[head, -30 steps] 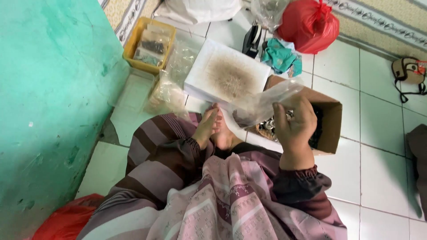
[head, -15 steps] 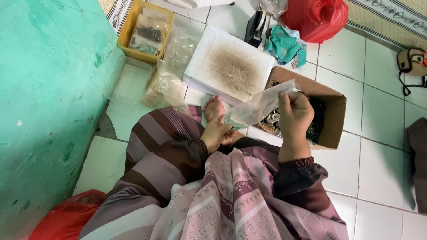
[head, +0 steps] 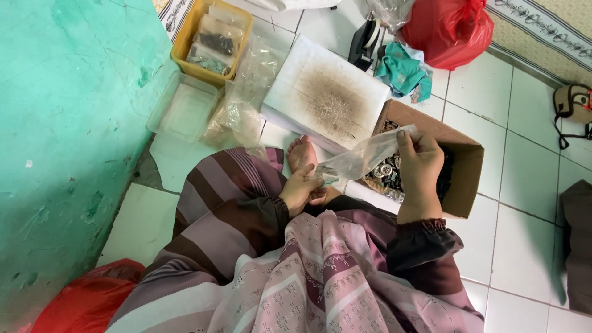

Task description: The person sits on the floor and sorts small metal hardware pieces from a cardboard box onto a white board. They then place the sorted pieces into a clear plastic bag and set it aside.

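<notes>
Your left hand (head: 300, 190) has dropped to your lap, pinching the clear plastic bag's (head: 364, 158) lower end; your right hand (head: 420, 165) is gripping its top, above the cardboard box (head: 464, 174).

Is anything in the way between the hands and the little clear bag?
No. The right hand pinches the bag at its top, and the left hand holds its lower end. Nothing visible lies between them, and the bag hangs just above the cardboard box.

Cardboard box (head: 465, 179) and white foam block (head: 327, 98) crowd ahead; bare tiles (head: 530, 166) rightward lie open.
</notes>
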